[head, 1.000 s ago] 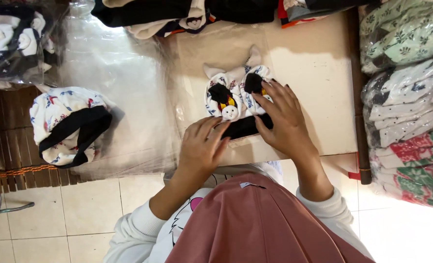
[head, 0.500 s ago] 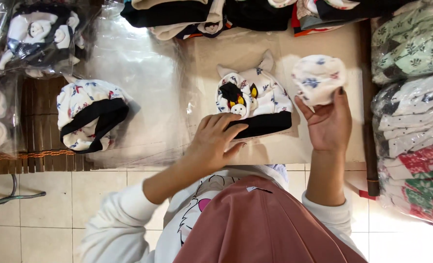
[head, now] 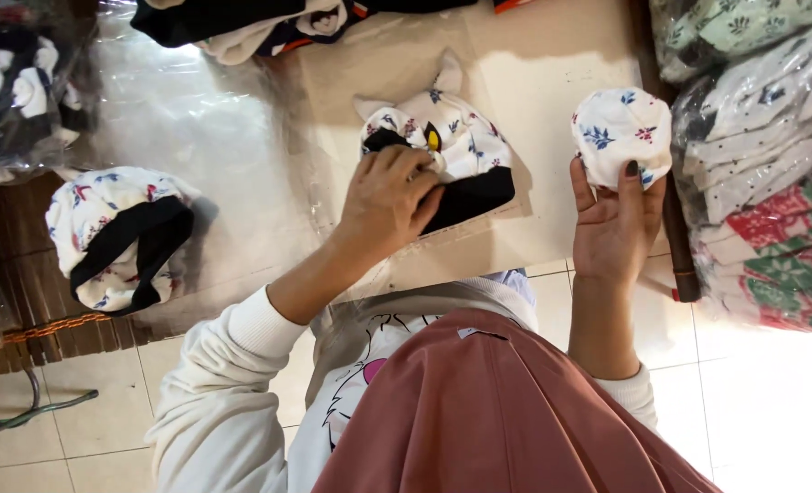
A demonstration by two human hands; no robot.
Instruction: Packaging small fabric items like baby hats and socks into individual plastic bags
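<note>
The pale wooden work table point(head: 570, 82) carries everything, with clear plastic sheeting point(head: 196, 119) spread over its left part and stacks of bagged printed garments point(head: 762, 137) well off beyond the right fingertips. A floral white baby hat with a black band point(head: 118, 237) lies on the sheeting, well apart from the left knuckles.

Under the left hand point(head: 392, 201) lies a floral white cat-eared fabric hat with a black brim point(head: 465, 155); the fingers curl down and press on its near edge, pinning it flat to the table rather than lifting it.

The right hand point(head: 616, 224) is raised just beside that hat, fingers closed around a small rounded white floral cloth piece point(head: 621, 132) that sits above its fingertips.

The step in hand looks like pairing or sorting a set. Any next move calls for a steady hold on the pinned hat.
</note>
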